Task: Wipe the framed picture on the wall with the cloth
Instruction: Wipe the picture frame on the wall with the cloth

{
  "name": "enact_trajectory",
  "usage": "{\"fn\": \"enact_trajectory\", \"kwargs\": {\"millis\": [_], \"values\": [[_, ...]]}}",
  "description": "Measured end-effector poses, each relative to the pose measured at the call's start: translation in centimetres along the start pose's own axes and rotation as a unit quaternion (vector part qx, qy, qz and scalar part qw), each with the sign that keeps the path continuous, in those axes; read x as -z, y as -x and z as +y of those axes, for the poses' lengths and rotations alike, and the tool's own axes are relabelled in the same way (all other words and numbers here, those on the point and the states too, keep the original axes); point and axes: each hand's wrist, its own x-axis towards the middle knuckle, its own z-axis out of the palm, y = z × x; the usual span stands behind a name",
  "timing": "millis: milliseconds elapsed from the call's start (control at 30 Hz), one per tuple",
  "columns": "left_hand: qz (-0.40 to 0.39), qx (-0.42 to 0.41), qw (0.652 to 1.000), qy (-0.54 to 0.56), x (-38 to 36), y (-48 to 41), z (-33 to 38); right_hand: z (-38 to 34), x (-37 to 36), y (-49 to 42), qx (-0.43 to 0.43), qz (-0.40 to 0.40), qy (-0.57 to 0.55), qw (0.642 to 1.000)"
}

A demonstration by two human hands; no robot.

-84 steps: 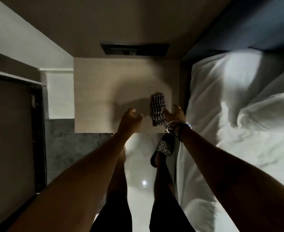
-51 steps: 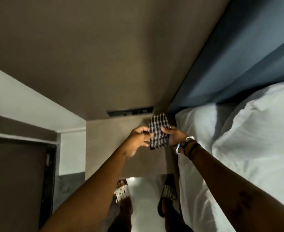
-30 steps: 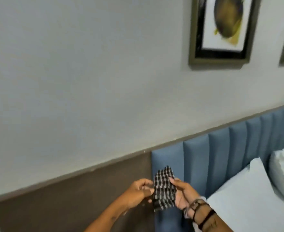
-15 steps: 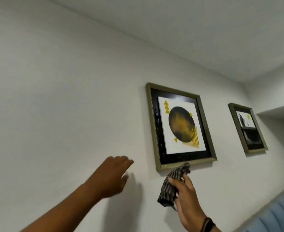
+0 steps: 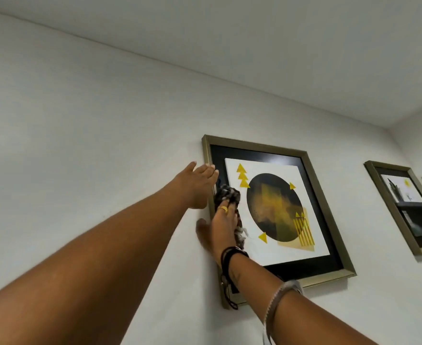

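The framed picture (image 5: 311, 185) hangs on the white wall: a dull gold frame, black mat, and a dark circle with yellow triangles. My right hand (image 5: 223, 226) presses the checked black-and-white cloth (image 5: 227, 194) flat against the glass near the picture's left side. A tail of cloth hangs below the palm. My left hand (image 5: 198, 184) rests with fingers extended on the frame's left edge, holding nothing. The frame's lower left corner is hidden behind my right wrist.
A second, smaller framed picture (image 5: 403, 207) hangs further right on the same wall. The ceiling (image 5: 279, 46) meets the wall just above both frames. A side wall closes the corner at far right.
Both hands rose from below the frame. My right hand brought the cloth onto the glass, and my left hand moved right from the bare wall onto the frame's left edge.
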Motion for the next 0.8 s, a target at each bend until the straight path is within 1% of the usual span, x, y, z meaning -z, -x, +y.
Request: {"fn": "enact_trajectory", "kwargs": {"millis": [67, 167, 300, 433, 567, 700, 800], "values": [[-0.025, -0.001, 0.999, -0.033, -0.3, -1.4, 0.0, -0.5, -1.3, -0.9, -0.017, -0.003, 0.009, 1.0], [-0.042, -0.002, 0.997, -0.067, -0.9, -2.5, -0.1, -1.1, -2.1, -2.2, -0.01, 0.024, 0.015, 1.0], [-0.024, 0.009, 0.999, -0.021, -1.4, -3.4, -0.5, -1.5, -1.6, -4.7, 0.036, 0.042, 0.037, 0.998], [-0.016, 0.002, 1.0, -0.012, -1.5, -3.9, -1.2, -1.7, -0.6, -5.8, 0.047, 0.037, 0.029, 0.998], [-0.003, 0.005, 1.0, -0.006, -1.5, -3.7, -1.3, 0.2, -0.4, -4.5, 0.094, 0.052, 0.078, 0.991], [-0.006, 0.031, 0.999, 0.017, -2.0, -3.2, -0.2, 2.4, -0.9, -1.0, 0.112, 0.083, 0.076, 0.987], [-0.021, 0.043, 0.999, 0.003, -1.8, -2.9, 0.5, 5.0, -1.0, 2.2, 0.131, 0.085, 0.093, 0.983]]}}
